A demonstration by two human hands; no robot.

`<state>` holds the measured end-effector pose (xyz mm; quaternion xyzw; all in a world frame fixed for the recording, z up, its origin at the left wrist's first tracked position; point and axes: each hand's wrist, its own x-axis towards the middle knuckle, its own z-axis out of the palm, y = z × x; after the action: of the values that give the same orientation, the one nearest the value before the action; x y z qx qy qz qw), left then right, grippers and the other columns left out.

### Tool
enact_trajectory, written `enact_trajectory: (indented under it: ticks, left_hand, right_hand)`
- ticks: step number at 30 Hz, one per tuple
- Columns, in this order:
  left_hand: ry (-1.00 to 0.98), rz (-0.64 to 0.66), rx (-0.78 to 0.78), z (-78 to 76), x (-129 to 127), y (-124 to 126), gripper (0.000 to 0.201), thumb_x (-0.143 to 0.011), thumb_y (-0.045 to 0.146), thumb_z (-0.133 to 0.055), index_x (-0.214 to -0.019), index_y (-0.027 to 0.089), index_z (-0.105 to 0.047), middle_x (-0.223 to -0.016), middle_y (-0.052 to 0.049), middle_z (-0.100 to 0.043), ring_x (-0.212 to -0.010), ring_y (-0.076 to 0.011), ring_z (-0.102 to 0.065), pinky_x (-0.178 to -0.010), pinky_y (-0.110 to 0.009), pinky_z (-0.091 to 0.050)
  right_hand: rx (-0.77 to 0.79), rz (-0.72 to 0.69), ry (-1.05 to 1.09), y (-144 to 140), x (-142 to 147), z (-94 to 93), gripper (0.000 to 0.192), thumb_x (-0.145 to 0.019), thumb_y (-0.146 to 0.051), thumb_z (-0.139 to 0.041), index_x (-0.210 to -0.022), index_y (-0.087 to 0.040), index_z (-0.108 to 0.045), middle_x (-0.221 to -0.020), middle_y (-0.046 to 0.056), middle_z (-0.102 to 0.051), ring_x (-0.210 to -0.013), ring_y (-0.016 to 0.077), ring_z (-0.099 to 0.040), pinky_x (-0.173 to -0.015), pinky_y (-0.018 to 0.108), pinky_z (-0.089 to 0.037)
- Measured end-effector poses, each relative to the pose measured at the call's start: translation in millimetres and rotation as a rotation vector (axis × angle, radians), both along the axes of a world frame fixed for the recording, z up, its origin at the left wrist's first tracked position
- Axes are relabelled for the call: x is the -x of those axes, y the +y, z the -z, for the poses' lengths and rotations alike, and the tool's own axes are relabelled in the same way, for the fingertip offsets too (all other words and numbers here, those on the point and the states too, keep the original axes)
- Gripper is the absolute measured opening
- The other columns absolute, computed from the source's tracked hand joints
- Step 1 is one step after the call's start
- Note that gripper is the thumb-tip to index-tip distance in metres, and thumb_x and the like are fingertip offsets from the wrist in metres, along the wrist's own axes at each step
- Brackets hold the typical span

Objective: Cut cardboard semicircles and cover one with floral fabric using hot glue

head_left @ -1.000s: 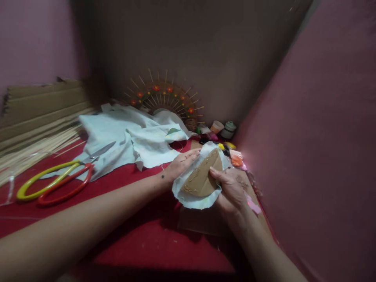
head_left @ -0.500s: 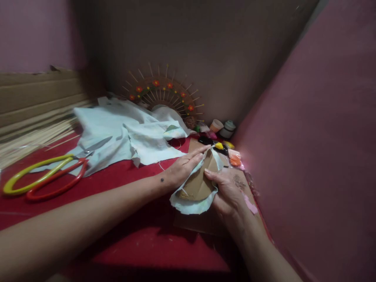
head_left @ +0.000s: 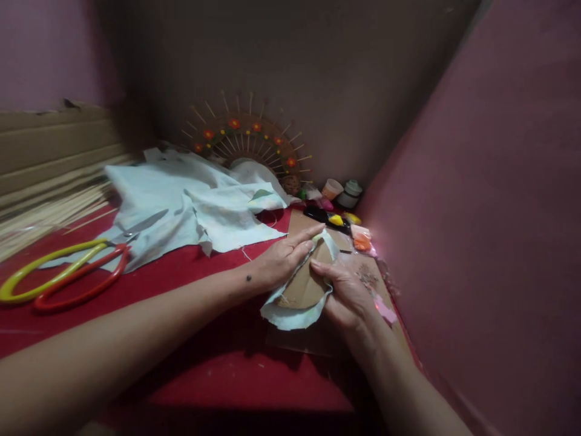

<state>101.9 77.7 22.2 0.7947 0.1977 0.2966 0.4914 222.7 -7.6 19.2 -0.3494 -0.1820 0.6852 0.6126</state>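
A rounded cardboard piece (head_left: 305, 283) is held up between my hands, with pale blue-green cloth (head_left: 295, 320) behind it and sticking out past its edges. My right hand (head_left: 345, 297) grips its right side, thumb on the cardboard face and fingers behind. Along the left upper edge lies my left hand (head_left: 284, 260), closed on the cloth-edged side with its fingers pointing to the top; its fingertips are partly hidden. At the top, a strip of cloth (head_left: 330, 243) is folded toward the cardboard.
Large scissors (head_left: 82, 266) with yellow and red handles lie on crumpled cloth (head_left: 181, 200) at left. Thin sticks (head_left: 68, 209) are stacked farther left. Behind stands a flower-decorated stick fan (head_left: 247, 136). A cardboard sheet (head_left: 299, 223), an orange packet (head_left: 361, 239), a cup (head_left: 332, 189) and a jar (head_left: 350, 194) are at right.
The view has shifted slightly, so the background sits a little farther left. Both hands keep hold of the cardboard piece; my right thumb stays on its face.
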Motion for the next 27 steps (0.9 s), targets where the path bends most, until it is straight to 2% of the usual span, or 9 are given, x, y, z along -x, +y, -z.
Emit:
enact_trajectory:
  ticks: [2, 5, 10, 14, 17, 20, 23, 25, 27]
  left_hand:
    - [0.018, 0.042, -0.021, -0.6, 2.0, 1.1, 0.060, -0.097, 0.040, -0.035, -0.151, 0.016, -0.037, -0.158, -0.007, -0.038, -0.144, -0.0228, -0.036, -0.121, -0.038, -0.024]
    - [0.081, 0.073, -0.151, -0.3, 4.8, 3.7, 0.065, -0.098, 0.049, -0.032, -0.155, 0.018, -0.028, -0.162, -0.007, -0.029, -0.149, -0.0223, -0.027, -0.123, -0.040, -0.018]
    - [0.341, 0.038, -0.322, 1.0, 6.6, 0.7, 0.078, -0.094, 0.068, -0.030, -0.158, 0.026, -0.016, -0.166, -0.009, -0.012, -0.152, -0.0308, -0.013, -0.121, -0.050, -0.019]
    - [0.410, -0.005, -0.442, 0.8, 3.9, -8.9, 0.088, -0.090, 0.073, -0.035, -0.158, 0.021, -0.016, -0.166, -0.015, -0.002, -0.151, -0.0372, -0.010, -0.118, -0.053, -0.024]
    - [0.377, 0.008, -0.469, -3.8, 5.4, -10.3, 0.092, -0.085, 0.077, -0.040, -0.157, 0.023, -0.021, -0.166, -0.015, 0.001, -0.151, -0.0413, -0.002, -0.119, -0.060, -0.012]
    - [0.150, 0.110, -0.311, -10.6, 13.9, -1.8, 0.091, -0.084, 0.081, -0.035, -0.157, 0.029, -0.020, -0.167, -0.010, -0.007, -0.152, -0.0376, -0.003, -0.120, -0.058, -0.008]
    - [-0.123, 0.052, -0.045, -9.9, 22.3, 11.4, 0.084, -0.088, 0.077, -0.033, -0.157, 0.032, -0.016, -0.163, -0.008, -0.027, -0.148, -0.0343, -0.023, -0.118, -0.052, -0.022]
    - [-0.161, -0.024, 0.111, -4.1, 23.1, 17.0, 0.083, -0.089, 0.074, -0.037, -0.157, 0.030, -0.019, -0.153, -0.013, -0.043, -0.141, -0.0342, -0.039, -0.111, -0.050, -0.034]
    - [-0.131, -0.034, 0.255, 2.1, 19.8, 17.0, 0.083, -0.090, 0.071, -0.040, -0.157, 0.026, -0.021, -0.139, -0.017, -0.057, -0.127, -0.0337, -0.054, -0.102, -0.049, -0.044]
  right_hand:
    - [0.003, 0.006, 0.014, -0.3, -0.5, -0.6, 0.019, -0.066, -0.006, -0.070, -0.082, -0.016, -0.068, -0.070, 0.006, -0.075, -0.096, 0.0286, -0.074, -0.094, 0.049, -0.057]
    - [0.008, 0.022, 0.015, -0.3, -2.3, 1.1, 0.022, -0.066, -0.005, -0.068, -0.084, -0.016, -0.068, -0.073, 0.007, -0.076, -0.096, 0.0286, -0.073, -0.092, 0.047, -0.059]
    - [-0.018, 0.046, 0.003, 2.0, -2.4, 7.7, 0.024, -0.068, -0.003, -0.064, -0.087, -0.017, -0.067, -0.076, 0.005, -0.075, -0.096, 0.0268, -0.073, -0.089, 0.044, -0.060]
    - [0.027, 0.050, 0.001, 3.7, 0.1, 4.9, 0.021, -0.071, -0.004, -0.063, -0.089, -0.016, -0.066, -0.084, 0.007, -0.076, -0.097, 0.0264, -0.073, -0.089, 0.044, -0.060]
    - [0.063, 0.081, 0.024, 3.4, 1.1, -2.0, 0.026, -0.068, -0.002, -0.063, -0.092, -0.014, -0.067, -0.086, 0.009, -0.077, -0.097, 0.0275, -0.073, -0.090, 0.045, -0.059]
    - [0.046, 0.161, 0.032, 2.5, 1.2, -6.7, 0.030, -0.067, 0.000, -0.063, -0.093, -0.013, -0.068, -0.082, 0.008, -0.077, -0.096, 0.0274, -0.074, -0.092, 0.046, -0.059]
    - [0.066, 0.204, 0.012, 1.5, 1.5, -7.1, 0.026, -0.069, -0.001, -0.063, -0.092, -0.011, -0.069, -0.075, 0.008, -0.077, -0.091, 0.0274, -0.074, -0.092, 0.046, -0.059]
    - [0.061, 0.202, 0.014, 1.0, 2.0, -6.4, 0.027, -0.071, -0.001, -0.063, -0.094, -0.012, -0.069, -0.075, 0.008, -0.077, -0.090, 0.0265, -0.075, -0.092, 0.046, -0.059]
    - [0.022, 0.198, 0.025, 0.9, 2.5, -6.3, 0.032, -0.070, 0.000, -0.063, -0.099, -0.015, -0.068, -0.080, 0.006, -0.078, -0.091, 0.0250, -0.075, -0.093, 0.046, -0.058]
